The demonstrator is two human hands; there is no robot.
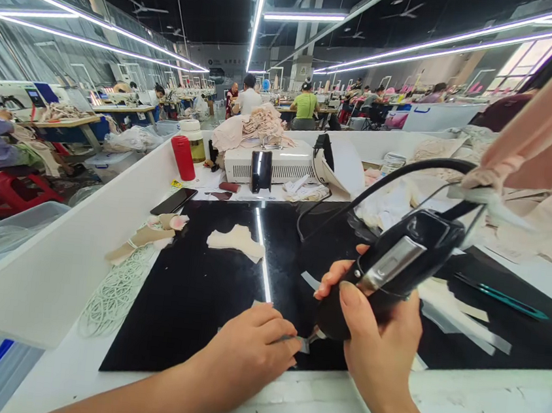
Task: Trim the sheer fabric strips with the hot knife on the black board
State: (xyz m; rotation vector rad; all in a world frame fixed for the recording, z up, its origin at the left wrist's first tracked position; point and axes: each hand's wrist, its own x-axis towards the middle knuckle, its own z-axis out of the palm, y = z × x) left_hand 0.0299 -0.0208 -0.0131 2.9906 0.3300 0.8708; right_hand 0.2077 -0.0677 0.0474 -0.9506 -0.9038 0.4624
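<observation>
My right hand (383,339) is closed around a black corded hand tool (339,305) with a metal lever along its side. The tool tilts down to the left, and its narrow metal tip sits low over the glossy black board (180,315). Just left of that tip, my left hand (251,348) is closed, its fingers pinching a small pale strip (305,346) at the board's surface. Most of the strip is hidden under the fingers. A cream fabric piece (237,242) lies flat farther back on the board.
A black phone (174,202), red bottle (183,158) and heap of pale elastic cord (116,295) line the left side. Behind the board stands a white machine (290,167). Pale strips (461,318) and a teal-handled tool (508,298) lie right. The tool's cable (387,177) arcs overhead.
</observation>
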